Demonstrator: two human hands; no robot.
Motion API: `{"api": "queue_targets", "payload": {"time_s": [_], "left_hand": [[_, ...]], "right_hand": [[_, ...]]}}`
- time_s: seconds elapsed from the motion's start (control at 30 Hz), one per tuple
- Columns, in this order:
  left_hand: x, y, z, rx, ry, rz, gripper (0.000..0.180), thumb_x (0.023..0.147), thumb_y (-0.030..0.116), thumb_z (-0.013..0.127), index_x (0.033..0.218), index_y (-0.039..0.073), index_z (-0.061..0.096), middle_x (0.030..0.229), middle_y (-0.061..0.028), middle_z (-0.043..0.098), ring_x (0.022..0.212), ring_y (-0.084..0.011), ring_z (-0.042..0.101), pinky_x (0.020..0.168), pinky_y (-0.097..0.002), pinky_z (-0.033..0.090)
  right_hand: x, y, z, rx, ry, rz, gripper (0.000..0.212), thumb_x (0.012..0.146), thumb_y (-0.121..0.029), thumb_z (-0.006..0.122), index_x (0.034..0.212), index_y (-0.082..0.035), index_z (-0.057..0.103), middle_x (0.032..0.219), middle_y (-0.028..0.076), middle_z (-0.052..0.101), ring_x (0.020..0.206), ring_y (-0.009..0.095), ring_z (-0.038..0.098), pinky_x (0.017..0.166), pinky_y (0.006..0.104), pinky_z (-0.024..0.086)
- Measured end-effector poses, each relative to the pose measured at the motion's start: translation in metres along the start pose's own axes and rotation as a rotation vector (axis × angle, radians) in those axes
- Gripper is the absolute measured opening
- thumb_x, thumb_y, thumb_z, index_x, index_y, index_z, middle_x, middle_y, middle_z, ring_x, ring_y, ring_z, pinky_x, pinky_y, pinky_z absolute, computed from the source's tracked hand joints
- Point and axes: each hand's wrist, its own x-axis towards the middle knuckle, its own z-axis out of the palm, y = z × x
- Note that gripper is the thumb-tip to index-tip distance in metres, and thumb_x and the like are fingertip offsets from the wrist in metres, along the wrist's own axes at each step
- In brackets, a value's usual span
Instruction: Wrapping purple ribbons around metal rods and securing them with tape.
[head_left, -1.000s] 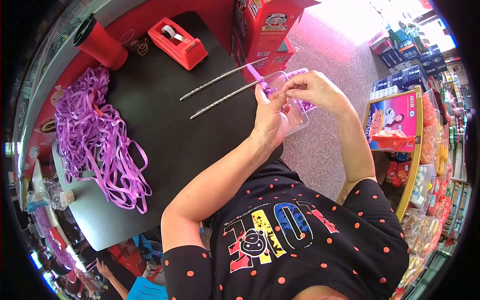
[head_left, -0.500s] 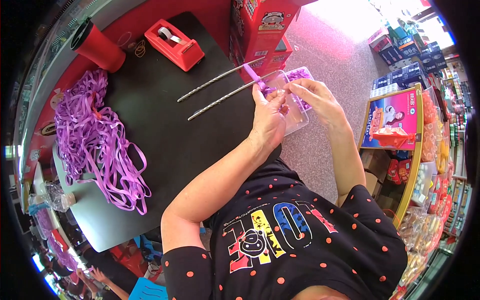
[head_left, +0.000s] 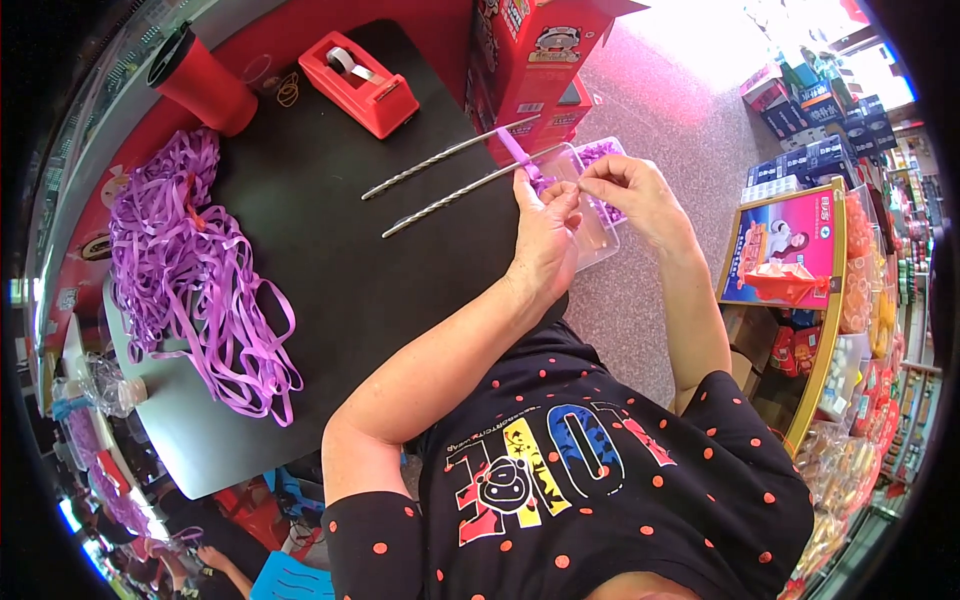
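Observation:
Two long spiral metal rods, like drill bits, lie side by side over the dark table edge: the upper rod (head_left: 430, 164) and the lower rod (head_left: 440, 211). A purple ribbon (head_left: 516, 150) spans them near their right ends. My left hand (head_left: 545, 230) is closed there, thumb and fingers pinching the ribbon by the lower rod. Close beside it, the fingertips of my right hand (head_left: 640, 195) are pinched together; what they hold is too small to make out. Below both hands is a clear plastic box (head_left: 598, 250), with small purple pieces (head_left: 598, 152) in its far part.
A heap of purple ribbon (head_left: 190, 270) lies on the table's left (head_left: 320, 300). At the back are a red tape dispenser (head_left: 360, 85), a red tumbler (head_left: 205, 85) and rubber bands (head_left: 288, 90). Red cartons (head_left: 525, 70) stand beyond the table; a goods shelf (head_left: 800, 330) is at right.
My hands stay close together at the ribbon, with small finger movements of the right hand. The whole view has shifted slightly; the rods and ribbon keep their arrangement.

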Motion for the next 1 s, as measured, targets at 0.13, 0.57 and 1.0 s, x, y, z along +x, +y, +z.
{"api": "queue_targets", "payload": {"time_s": [0.13, 0.57, 1.0], "left_hand": [[-0.002, 0.001, 0.002, -0.043, -0.016, -0.045, 0.083, 0.089, 0.011, 0.061, 0.148, 0.024, 0.005, 0.100, 0.0023, 0.050, 0.090, -0.0092, 0.047, 0.080, -0.0321, 0.034], [0.002, 0.000, -0.003, -0.103, -0.046, -0.072, 0.063, 0.083, 0.005, 0.060, 0.133, 0.028, 0.030, 0.111, 0.0007, 0.046, 0.099, -0.0122, 0.045, 0.087, -0.0363, 0.034], [0.002, 0.001, -0.004, -0.104, -0.030, -0.085, 0.066, 0.083, 0.002, 0.059, 0.135, 0.029, 0.028, 0.114, -0.0003, 0.045, 0.099, -0.0142, 0.046, 0.085, -0.0370, 0.037]], "right_hand": [[0.027, -0.018, -0.008, -0.075, 0.035, -0.122, 0.021, 0.085, -0.018, 0.066, 0.094, 0.001, 0.067, 0.082, 0.002, 0.066, 0.078, 0.008, 0.058, 0.073, 0.0263, 0.048], [0.109, -0.041, 0.015, -0.400, -0.507, -0.159, 0.026, 0.087, -0.025, 0.064, 0.090, 0.000, 0.065, 0.076, 0.002, 0.062, 0.075, 0.008, 0.056, 0.069, 0.0270, 0.046], [0.097, -0.044, 0.023, -0.564, -0.339, -0.137, 0.027, 0.081, -0.027, 0.069, 0.088, -0.001, 0.068, 0.076, 0.007, 0.066, 0.074, 0.011, 0.061, 0.069, 0.0285, 0.048]]}}
